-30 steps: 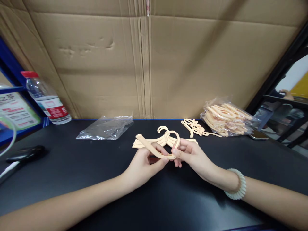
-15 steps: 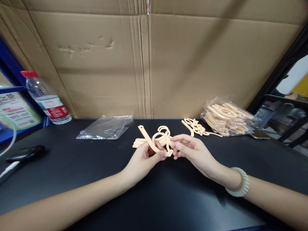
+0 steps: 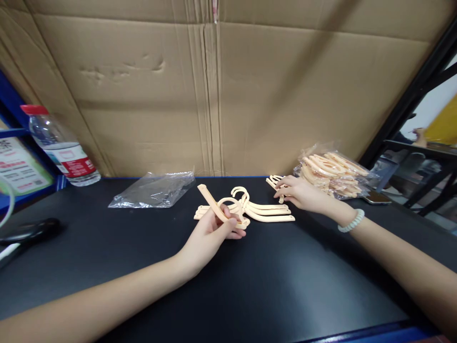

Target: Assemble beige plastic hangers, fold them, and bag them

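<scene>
My left hand (image 3: 221,224) is closed on a cream plastic hanger piece (image 3: 212,201), a straight arm with a curved hook, held tilted above the table. Right behind it lie several cream hangers (image 3: 267,209), stacked with their arms spread to both sides and their hooks toward the back. My right hand (image 3: 298,193) is at the loose hanger parts (image 3: 273,181) farther right, its fingers bent down over them and partly apart. It covers most of that pile, and whether it grips a part does not show clearly.
A clear bag of cream hanger parts (image 3: 332,174) stands at the back right, with a phone (image 3: 377,198) beside it. A flat plastic bag (image 3: 152,190) lies back left. Farther left are a water bottle (image 3: 67,152) and a black mouse (image 3: 30,229). Cardboard (image 3: 143,95) walls the back.
My right hand has left the piece in my left hand and moved right to the loose parts. The stacked hangers show more fully now. My left hand still holds its piece.
</scene>
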Motion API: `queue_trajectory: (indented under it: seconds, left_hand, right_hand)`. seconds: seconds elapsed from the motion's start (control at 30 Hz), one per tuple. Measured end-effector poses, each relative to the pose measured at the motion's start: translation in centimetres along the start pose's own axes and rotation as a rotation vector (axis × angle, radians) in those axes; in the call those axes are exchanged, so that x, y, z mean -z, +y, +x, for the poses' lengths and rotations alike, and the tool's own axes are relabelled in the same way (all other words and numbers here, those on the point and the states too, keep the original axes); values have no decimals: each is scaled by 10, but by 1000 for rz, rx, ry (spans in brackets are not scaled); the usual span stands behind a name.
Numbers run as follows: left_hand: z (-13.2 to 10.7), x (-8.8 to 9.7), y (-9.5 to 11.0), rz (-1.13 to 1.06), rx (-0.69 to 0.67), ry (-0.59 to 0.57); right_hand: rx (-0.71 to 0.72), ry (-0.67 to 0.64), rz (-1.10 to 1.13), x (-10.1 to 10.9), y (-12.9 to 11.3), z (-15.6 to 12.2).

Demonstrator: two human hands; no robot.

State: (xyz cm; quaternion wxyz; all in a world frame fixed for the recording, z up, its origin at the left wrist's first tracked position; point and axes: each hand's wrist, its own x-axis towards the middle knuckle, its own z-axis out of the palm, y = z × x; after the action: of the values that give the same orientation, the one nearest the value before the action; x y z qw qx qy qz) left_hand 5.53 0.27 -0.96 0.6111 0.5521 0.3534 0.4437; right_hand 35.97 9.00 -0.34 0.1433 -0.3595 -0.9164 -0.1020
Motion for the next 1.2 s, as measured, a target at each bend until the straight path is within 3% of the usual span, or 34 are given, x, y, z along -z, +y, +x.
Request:
queue_trajectory:
  seconds: [0.2,0.3,0.43,0.57,0.87,1.2]
  left_hand:
    - [-1,0,-2,40,-61,-32]
    - [1,1,-3,38,-91,-70]
    - [1,1,-3,61,-107,-55]
    - [1,0,-2,174,-93,-22]
    - [1,0,2,197,-31,-56]
    - [2,2,-1,259,-68,-40]
  right_hand:
    - [-44,87,12,-6,-11,5]
    - [-124,238,98,1,-20,8]
    - [-300,437,394,10,-37,11]
    - [-384,520,803,14,-62,16]
    - [-503,397,1615,16,-109,23]
    - [-605,344,1823,6,-120,20]
